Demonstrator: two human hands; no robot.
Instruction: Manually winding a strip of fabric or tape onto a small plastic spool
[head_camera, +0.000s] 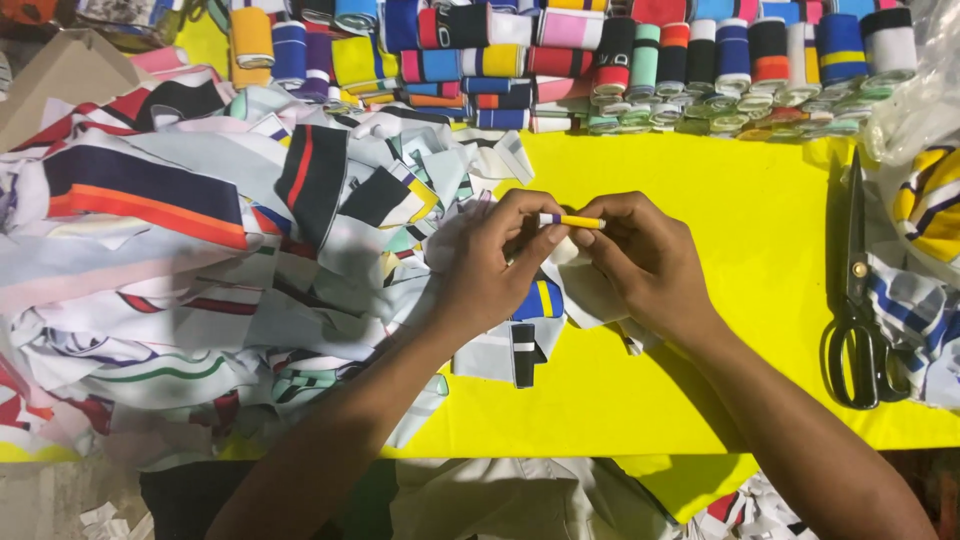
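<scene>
The narrow striped fabric strip (572, 221) sits above the yellow table (740, 260), pinched at its ends by your left hand (495, 262) and right hand (640, 262). You seem mid-roll; next, tighten it evenly.

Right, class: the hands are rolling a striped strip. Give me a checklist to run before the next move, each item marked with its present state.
1. Both hands on the striped strip: ok; left hand and right hand pinch its ends.
2. Roll tight: cannot tell.
3. Scissors clear of hands: ok, lying closed at right.
4. Bare yellow table ahead: ok.
5. Fabric pile off the strip: not ok, it crowds the left hand.
</scene>
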